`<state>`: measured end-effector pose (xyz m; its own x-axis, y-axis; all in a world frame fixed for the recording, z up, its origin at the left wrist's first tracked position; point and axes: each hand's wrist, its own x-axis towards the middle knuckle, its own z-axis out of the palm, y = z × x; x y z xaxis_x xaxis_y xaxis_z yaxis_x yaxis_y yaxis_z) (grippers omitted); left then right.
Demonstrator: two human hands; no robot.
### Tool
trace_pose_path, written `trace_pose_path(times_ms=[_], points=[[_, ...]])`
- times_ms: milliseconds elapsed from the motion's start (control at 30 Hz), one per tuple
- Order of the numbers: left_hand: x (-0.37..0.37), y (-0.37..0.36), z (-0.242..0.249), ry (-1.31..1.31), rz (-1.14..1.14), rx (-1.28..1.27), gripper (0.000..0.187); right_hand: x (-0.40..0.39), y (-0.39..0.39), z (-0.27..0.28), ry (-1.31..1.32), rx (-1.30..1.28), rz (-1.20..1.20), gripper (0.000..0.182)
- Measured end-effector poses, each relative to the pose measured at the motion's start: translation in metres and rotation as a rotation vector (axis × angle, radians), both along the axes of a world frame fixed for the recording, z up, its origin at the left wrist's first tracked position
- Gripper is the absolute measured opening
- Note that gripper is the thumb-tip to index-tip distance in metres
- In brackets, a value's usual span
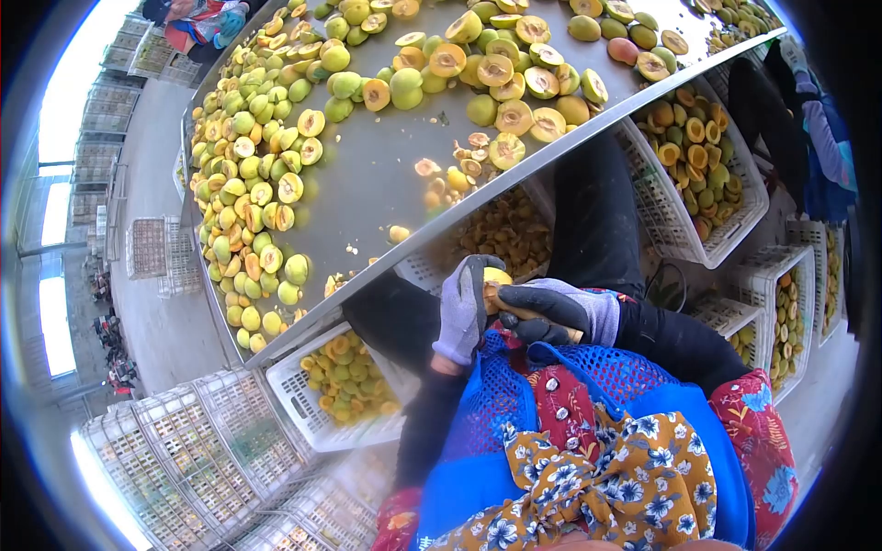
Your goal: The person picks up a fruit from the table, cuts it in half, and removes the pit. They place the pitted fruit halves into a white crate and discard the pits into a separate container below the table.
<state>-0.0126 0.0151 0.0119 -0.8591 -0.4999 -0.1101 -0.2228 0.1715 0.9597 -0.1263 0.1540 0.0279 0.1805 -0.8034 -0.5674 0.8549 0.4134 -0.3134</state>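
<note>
Head camera view showed a person in a blue mesh apron (496, 413) and floral sleeves working close to the body, both hands gloved. At the centre of the frame, the left hand (462, 308), in a grey and black glove, rose upright from the forearm with its fingers curled around a yellow fruit (497, 276). The right hand (556, 310) came in from three o'clock, fingers closed, pressed against the same fruit; whether it gripped a tool could not be told. From ten to one o'clock stretched a metal table (377, 174) strewn with halved and whole fruit. White crates (308, 404) of fruit halves sat beneath its edge at seven and two o'clock.
</note>
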Motion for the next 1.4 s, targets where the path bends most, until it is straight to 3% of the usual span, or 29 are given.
trace_pose_path(times_ms=[100, 133, 233, 333, 400, 467, 500, 567, 600, 633, 667, 700, 733, 767, 800, 867, 900, 967, 1033, 1100, 1167, 1267, 1367, 1400], points=[[0.002, 0.003, -0.009, -0.032, 0.065, 0.205, 0.038, -0.01, 0.007, 0.007, -0.178, -0.116, 0.106, 0.036], [0.004, 0.0, -0.013, -0.057, -0.016, 0.17, 0.039, -0.008, 0.005, 0.012, 0.1, -0.125, 0.13, 0.04], [0.007, -0.004, -0.022, -0.058, -0.121, 0.077, 0.041, 0.0, 0.007, -0.004, 0.145, -0.054, 0.148, 0.041], [0.002, 0.006, -0.023, 0.057, 0.064, 0.112, 0.043, 0.003, 0.004, -0.029, -0.476, 0.034, 0.006, 0.038], [-0.002, 0.016, -0.015, 0.1, 0.214, 0.293, 0.043, 0.001, 0.001, -0.029, -0.834, -0.052, 0.018, 0.039], [-0.007, 0.018, -0.008, 0.181, 0.28, 0.081, 0.033, -0.001, -0.002, -0.013, -1.049, -0.179, 0.004, 0.043], [-0.005, 0.013, -0.01, 0.173, 0.26, -0.019, 0.026, -0.006, -0.001, 0.012, -0.914, -0.401, -0.05, 0.042], [0.014, 0.001, -0.022, 0.15, 0.167, -0.299, 0.026, -0.025, 0.0, 0.051, -0.769, -0.567, -0.038, 0.042], [0.024, -0.002, -0.023, 0.133, 0.157, -0.388, 0.034, -0.029, -0.002, 0.06, -0.513, -0.471, -0.166, 0.042], [0.033, -0.004, -0.019, 0.103, 0.173, -0.483, 0.033, -0.036, -0.007, 0.059, -0.316, -0.318, -0.129, 0.04], [0.037, 0.0, 0.011, 0.091, 0.279, -0.389, 0.038, -0.035, -0.011, 0.053, -0.153, -0.24, -0.088, 0.039], [0.061, -0.022, -0.006, 0.01, 0.242, -0.721, 0.045, -0.032, -0.014, 0.048, 0.011, -0.168, -0.044, 0.038], [0.088, -0.035, -0.018, -0.014, 0.281, -0.685, 0.046, -0.028, -0.016, 0.051, 0.072, -0.162, 0.001, 0.036], [0.116, -0.047, -0.02, -0.095, 0.533, -0.33, 0.039, -0.025, -0.018, 0.05, 0.195, -0.161, 0.062, 0.037], [0.143, -0.059, -0.022, -0.098, 0.834, 0.026, 0.035, -0.022, -0.018, 0.036, 0.275, -0.173, 0.085, 0.037], [0.191, -0.084, -0.001, -0.803, 0.786, -0.621, 0.045, -0.02, -0.018, 0.013, 0.371, -0.171, 0.135, 0.035], [0.2, -0.095, 0.009, -0.972, 0.76, -0.779, 0.045, -0.02, -0.019, 0.007, 0.39, -0.153, 0.163, 0.034], [0.202, -0.128, 0.02, -1.032, 0.87, -0.908, 0.045, -0.019, -0.023, -0.001, 0.529, -0.191, 0.235, 0.03], [0.178, -0.172, 0.032, -0.804, 0.792, -0.808, 0.046, -0.019, -0.029, -0.005, 0.714, -0.289, 0.305, 0.025], [0.143, -0.218, 0.02, -0.835, 0.712, -0.799, 0.052, -0.019, -0.034, -0.005, 0.848, -0.361, 0.367, 0.019], [0.122, -0.259, -0.021, -0.967, 0.612, -0.946, 0.054, -0.015, -0.035, -0.001, 0.75, -0.269, 0.36, 0.019], [0.094, -0.277, -0.018, -0.993, 0.477, -0.745, 0.052, -0.012, -0.034, 0.003, 0.843, -0.206, 0.292, 0.027], [0.088, -0.248, -0.022, -0.175, 0.388, 0.141, 0.049, -0.009, -0.035, 0.01, 1.125, -0.238, 0.257, 0.025], [0.083, -0.223, -0.031, 0.01, 0.374, 0.323, 0.047, -0.008, -0.039, 0.015, 1.218, -0.272, 0.254, 0.025]])
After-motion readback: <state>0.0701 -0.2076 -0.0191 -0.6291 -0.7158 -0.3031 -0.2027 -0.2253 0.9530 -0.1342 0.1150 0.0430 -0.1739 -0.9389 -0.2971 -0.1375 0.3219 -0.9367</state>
